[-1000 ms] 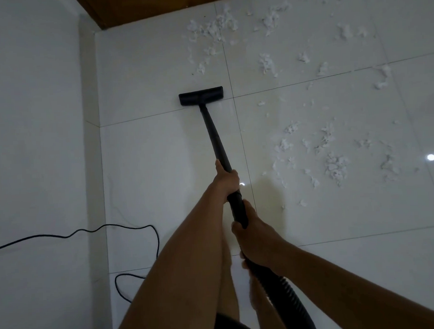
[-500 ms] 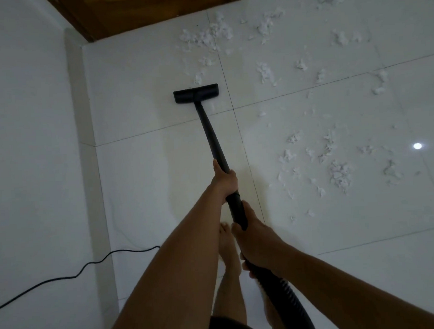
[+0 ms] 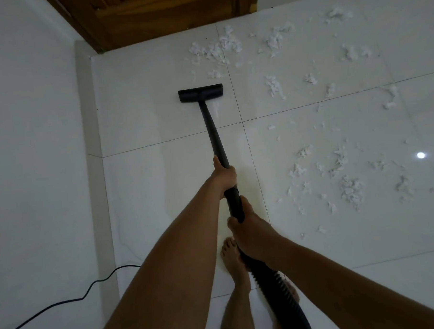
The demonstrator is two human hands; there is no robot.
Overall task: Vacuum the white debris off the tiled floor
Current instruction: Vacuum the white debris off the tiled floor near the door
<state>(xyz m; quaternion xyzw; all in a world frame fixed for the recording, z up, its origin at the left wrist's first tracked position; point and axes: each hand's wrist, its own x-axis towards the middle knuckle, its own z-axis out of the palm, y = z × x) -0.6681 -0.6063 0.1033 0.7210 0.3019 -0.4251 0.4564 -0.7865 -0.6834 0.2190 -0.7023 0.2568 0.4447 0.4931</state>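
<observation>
A black vacuum wand [image 3: 213, 132] runs from my hands to its flat floor nozzle [image 3: 200, 92], which sits on the white tiled floor [image 3: 144, 112] just short of a heap of white debris [image 3: 214, 51]. My left hand [image 3: 224, 176] grips the wand higher up. My right hand [image 3: 248, 231] grips it lower, where the ribbed hose [image 3: 278, 286] begins. More white debris [image 3: 348, 188] lies scattered to the right of the wand and along the far side.
A white wall [image 3: 31, 147] with a tiled skirting runs along the left. A wooden door [image 3: 159, 15] closes the far end. A black power cord [image 3: 67, 300] trails along the lower left. My bare feet [image 3: 231, 258] stand under my hands.
The nozzle has been pushed forward toward the debris by the door. I have stepped forward, so the door shows more and the cord lies further back.
</observation>
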